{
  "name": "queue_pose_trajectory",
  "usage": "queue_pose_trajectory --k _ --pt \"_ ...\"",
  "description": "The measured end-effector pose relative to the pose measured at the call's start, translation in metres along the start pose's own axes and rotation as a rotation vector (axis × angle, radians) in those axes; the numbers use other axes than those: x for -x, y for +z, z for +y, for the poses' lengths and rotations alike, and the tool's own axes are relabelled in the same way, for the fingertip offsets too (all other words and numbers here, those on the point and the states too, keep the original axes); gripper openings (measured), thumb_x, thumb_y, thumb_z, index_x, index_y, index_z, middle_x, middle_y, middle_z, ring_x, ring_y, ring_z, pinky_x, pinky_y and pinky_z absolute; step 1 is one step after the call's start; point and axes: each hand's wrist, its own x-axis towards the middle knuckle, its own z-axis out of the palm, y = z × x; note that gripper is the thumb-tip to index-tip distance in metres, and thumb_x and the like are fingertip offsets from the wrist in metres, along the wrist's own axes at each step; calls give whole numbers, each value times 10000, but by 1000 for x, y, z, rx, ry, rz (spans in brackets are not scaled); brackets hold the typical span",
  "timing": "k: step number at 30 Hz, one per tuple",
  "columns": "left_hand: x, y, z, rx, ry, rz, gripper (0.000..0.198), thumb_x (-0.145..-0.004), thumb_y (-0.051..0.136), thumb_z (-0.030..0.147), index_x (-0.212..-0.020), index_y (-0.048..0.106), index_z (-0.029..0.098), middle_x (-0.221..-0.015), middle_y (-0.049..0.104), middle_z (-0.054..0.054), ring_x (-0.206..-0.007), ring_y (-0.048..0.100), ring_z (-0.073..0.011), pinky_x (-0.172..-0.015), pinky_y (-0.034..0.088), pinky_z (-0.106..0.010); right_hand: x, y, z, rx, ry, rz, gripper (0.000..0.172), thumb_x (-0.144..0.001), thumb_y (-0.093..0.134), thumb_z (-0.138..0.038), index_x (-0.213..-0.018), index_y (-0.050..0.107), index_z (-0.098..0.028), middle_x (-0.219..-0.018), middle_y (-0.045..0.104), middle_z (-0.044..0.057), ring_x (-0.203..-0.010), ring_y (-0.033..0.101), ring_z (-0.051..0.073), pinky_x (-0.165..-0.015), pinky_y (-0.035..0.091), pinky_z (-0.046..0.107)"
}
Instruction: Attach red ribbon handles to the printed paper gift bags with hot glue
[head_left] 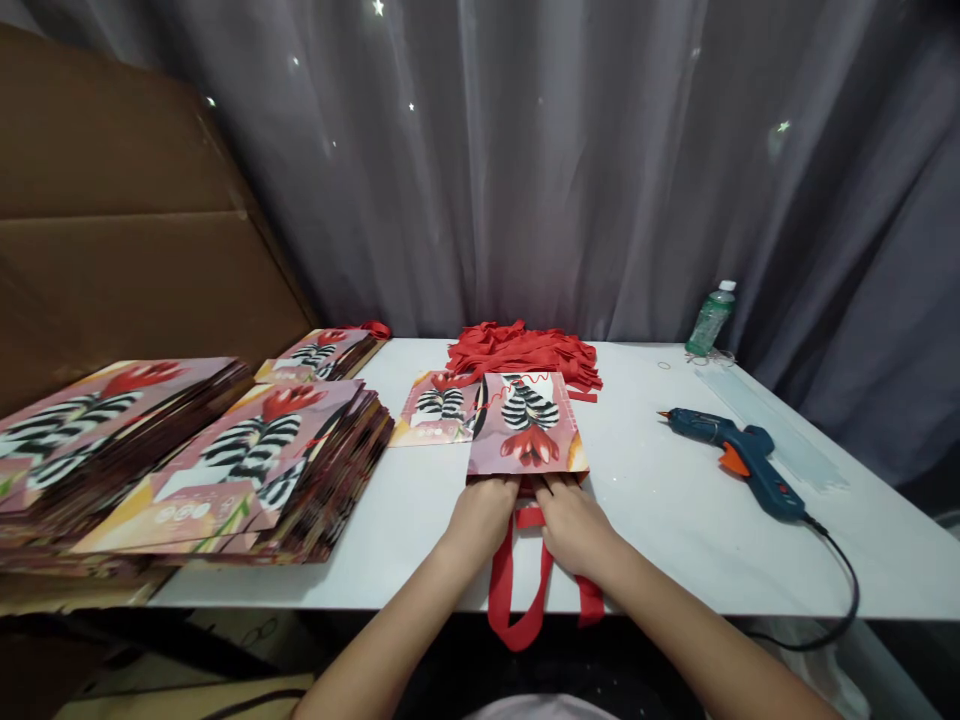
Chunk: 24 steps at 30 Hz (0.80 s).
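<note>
A printed paper bag (pixel 529 425) with a zebra-striped and red flower design lies on the white table, its mouth towards me. My left hand (pixel 487 510) reaches into the left side of that mouth, and its fingertips are hidden inside. Beside it my right hand (pixel 574 520) has its fingers pushed in under the bag's upper panel, so their grip is out of sight. Red ribbon handles (pixel 517 600) hang between and below my hands, looping over the table's front edge. Another printed bag (pixel 435 410) lies flat just left, partly under this one.
Stacks of printed bags (pixel 247 460) fill the left side, beside a large cardboard box (pixel 135 200). Red ribbons (pixel 525 350) are heaped at the back. To the right lie a blue glue gun (pixel 750 460) with its cord, clear glue sticks (pixel 772 430) and a green bottle (pixel 710 322).
</note>
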Motion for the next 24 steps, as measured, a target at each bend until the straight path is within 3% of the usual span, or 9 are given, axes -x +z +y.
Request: queue_pose_trajectory --k 3,8,12,18,24 --pt "-1 2 -2 33 4 13 519 -822 379 41 -1317 515 117 -1285 599 -184 -1089 634 -293 -882 521 -351 1 -1 0 -5 -7 -5 585 -820 440 -101 -1403 489 -111 -1470 444 151 -1306 453 298 -1055 387 378" --pt "3 7 5 4 -1 23 473 -833 346 46 -1261 548 55 -1205 621 -238 -1121 604 -342 -977 457 -466 1 -2 -1 -8 -17 -6 603 -831 441 -113 -1432 448 -81 -1475 438 160 -1351 393 315 -1096 344 400" --pt "3 7 3 -1 -10 -12 481 -832 333 50 -1267 537 69 -1155 651 -210 -979 664 -306 -836 528 -402 1 -3 -1 -4 -18 -12 588 -818 449 -110 -1404 488 -94 -1483 426 158 -1330 418 323 -1069 373 403" --pt "7 5 11 -44 -22 -10 471 -841 357 38 -1280 528 54 -1174 640 -212 -1079 621 -306 -934 487 -415 2 1 -4 13 -5 -6 560 -837 424 -91 -1392 493 -61 -1401 505 183 -1244 492 337 -1049 392 421" --pt "9 0 20 -82 -96 -7 383 -856 345 31 -1072 652 106 -1028 687 -166 -919 678 -284 -816 533 -396 2 4 -5 15 25 1 465 -818 485 -120 -1262 610 -60 -1364 514 200 -1245 476 370 -1031 408 437"
